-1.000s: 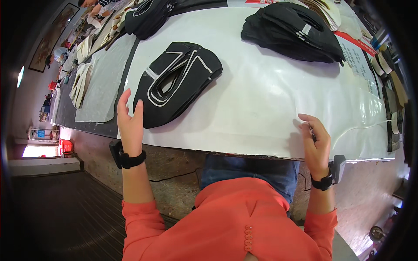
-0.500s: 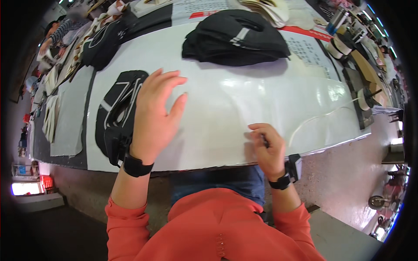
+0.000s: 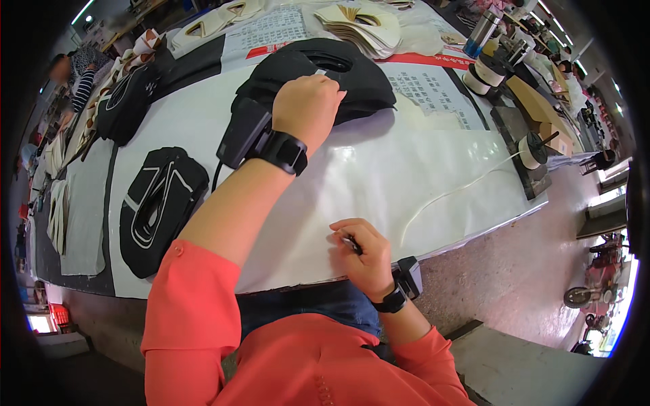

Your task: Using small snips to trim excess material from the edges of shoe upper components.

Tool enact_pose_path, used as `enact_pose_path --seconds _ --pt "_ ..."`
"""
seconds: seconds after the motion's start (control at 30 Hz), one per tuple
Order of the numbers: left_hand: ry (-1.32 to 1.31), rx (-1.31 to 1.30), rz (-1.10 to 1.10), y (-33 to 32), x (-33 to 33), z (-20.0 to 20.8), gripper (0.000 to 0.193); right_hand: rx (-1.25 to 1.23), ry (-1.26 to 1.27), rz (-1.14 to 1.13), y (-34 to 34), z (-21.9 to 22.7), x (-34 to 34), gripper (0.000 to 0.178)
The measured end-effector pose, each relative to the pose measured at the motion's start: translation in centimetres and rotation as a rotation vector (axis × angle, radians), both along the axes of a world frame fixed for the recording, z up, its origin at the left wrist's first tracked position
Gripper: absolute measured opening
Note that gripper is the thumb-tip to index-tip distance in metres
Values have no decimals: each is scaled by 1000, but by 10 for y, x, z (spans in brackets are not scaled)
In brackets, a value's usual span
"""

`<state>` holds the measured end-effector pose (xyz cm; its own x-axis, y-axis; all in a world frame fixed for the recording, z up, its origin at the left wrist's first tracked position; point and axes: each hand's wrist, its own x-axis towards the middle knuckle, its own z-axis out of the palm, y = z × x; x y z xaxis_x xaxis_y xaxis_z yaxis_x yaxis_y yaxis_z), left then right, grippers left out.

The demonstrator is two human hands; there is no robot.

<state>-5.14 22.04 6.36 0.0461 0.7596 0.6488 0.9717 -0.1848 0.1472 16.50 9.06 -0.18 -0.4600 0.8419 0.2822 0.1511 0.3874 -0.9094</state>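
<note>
A stack of black shoe uppers (image 3: 365, 84) lies at the far middle of the table. My left hand (image 3: 308, 111) reaches over its near left side, with bent fingers closed at the top shoe upper; the fingertips are partly hidden. My right hand (image 3: 365, 254) hovers low near the table's front edge, its fingers curled round a small dark tool that I cannot make out. To the left, apart from both hands, lie black shoe uppers (image 3: 135, 210) with white lines around an oval opening.
A white cord (image 3: 460, 179) runs from a spool (image 3: 533, 150) on the right across the white table (image 3: 433, 155). Cream cut pieces (image 3: 359, 30), a steel flask (image 3: 483, 34) and more black uppers (image 3: 125, 105) lie farther back. A person (image 3: 84, 78) is at the far left.
My left hand has moved away from the left uppers, forward and right to the far stack. The right hand stays curled near the front edge. The whole view has shifted somewhat.
</note>
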Motion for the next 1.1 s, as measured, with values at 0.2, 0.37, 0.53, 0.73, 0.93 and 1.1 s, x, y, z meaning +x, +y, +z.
enact_pose_path --seconds 0.2,0.37,0.53,0.73,0.93,1.1 --pt "130 -107 202 26 5 -11 18 -14 17 1 1 -3 -1 23" --pt "132 -105 210 32 -5 -17 16 18 31 -10 2 -6 0 23" --pt "-208 -79 153 9 -19 -1 21 34 31 -16 3 -10 0 23" --pt "-124 54 64 -84 -25 12 15 26 64 -47 2 -10 -1 18" --pt "-32 -231 -54 -215 -8 -19 20 -146 310 -112 -9 1 13 15" --pt "-116 -314 -76 -270 6 -54 31 -23 145 -118 11 49 50 39"
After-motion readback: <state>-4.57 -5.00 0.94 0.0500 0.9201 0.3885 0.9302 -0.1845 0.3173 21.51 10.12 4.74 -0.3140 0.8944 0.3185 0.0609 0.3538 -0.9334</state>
